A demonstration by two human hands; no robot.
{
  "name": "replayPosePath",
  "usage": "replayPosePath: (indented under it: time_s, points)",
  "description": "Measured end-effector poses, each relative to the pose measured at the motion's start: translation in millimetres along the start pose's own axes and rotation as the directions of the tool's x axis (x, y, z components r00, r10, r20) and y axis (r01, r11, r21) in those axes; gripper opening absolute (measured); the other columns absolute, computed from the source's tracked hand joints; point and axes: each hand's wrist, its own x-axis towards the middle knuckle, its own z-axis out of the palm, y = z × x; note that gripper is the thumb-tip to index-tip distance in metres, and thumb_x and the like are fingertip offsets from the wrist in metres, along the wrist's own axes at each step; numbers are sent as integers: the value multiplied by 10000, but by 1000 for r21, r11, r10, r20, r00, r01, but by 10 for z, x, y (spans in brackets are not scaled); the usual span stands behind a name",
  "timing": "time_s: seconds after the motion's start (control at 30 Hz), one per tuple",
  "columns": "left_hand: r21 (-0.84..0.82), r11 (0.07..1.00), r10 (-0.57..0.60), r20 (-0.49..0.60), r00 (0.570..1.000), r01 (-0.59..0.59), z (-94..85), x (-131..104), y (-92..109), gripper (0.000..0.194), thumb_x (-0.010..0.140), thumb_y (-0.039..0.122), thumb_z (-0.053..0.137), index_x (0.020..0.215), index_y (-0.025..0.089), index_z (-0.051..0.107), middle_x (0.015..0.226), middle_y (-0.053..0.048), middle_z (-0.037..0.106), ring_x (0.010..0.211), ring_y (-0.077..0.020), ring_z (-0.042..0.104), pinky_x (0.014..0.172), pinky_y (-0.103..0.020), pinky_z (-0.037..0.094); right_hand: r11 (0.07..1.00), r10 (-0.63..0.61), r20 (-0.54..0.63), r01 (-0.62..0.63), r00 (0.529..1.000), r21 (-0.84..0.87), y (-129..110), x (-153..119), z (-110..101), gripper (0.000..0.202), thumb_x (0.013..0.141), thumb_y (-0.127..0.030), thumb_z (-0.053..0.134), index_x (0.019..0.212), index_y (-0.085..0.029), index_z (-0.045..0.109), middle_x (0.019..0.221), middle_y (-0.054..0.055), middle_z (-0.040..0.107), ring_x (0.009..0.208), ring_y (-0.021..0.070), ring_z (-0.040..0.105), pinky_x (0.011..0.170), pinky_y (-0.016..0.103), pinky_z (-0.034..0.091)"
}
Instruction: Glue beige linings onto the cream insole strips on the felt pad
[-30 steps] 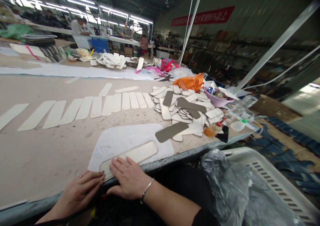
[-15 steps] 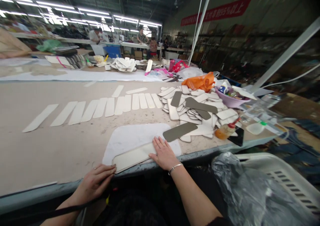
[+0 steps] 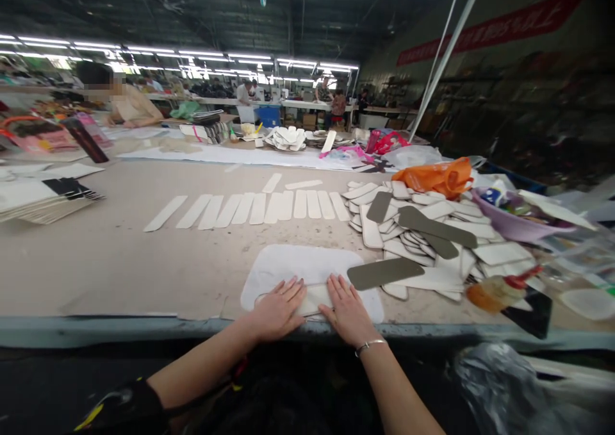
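Lying flat, fingers slightly spread, the left hand no longer pinches the pale panel; the right hand matches, so 2 hands seemingly press it onto the white sheet.

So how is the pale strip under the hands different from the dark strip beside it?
The pale strip is creamy white, while the dark strip is grey-green. The left hand and right hand cover much of the pale strip; the dark strip is mostly uncovered. The pale strip lies on the white sheet; the dark strip reaches from the sheet onto white pieces. Both are long and flat.
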Motion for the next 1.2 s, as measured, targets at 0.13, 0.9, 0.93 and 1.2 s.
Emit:
replayPosePath:
  time_s: [0.13,0.9,0.93,1.2]
  points:
    - [64,998,-15,37,999,12,124,-367,-108,709,886,532,366,1451,161,155,1514,-144,185,1397,-270,137,1122,-456,206,1000,-5,2,5,1000,7,3,-3,1,718,912,-568,277,1456,-108,187,1514,57,126,1399,232,49,1125,416,86]
    - [431,901,194,-311,930,-43,369,-662,-402,827,782,633,463,1441,187,238,1429,-89,391,1271,-253,429,989,-332,398,983,9,-60,2,998,181,1,-10,-99,720,912,-566,315,1441,-84,236,1503,110,188,1391,243,111,1130,412,112]
    - [444,895,208,-323,924,-46,357,-657,-401,825,781,628,469,1438,181,246,1423,-87,400,1266,-248,437,979,-320,406,981,33,-68,-20,997,192,52,2,-101,710,912,-548,336,1439,-82,244,1502,110,191,1388,246,123,1129,404,120]
    - [420,906,218,-361,907,-51,320,-644,-366,799,793,588,492,1435,176,256,1417,-86,406,1256,-238,449,980,-296,410,867,418,-197,-324,887,379,59,71,-141,488,824,-338,532,1240,-82,538,1037,148,635,956,245,578,819,299,425]
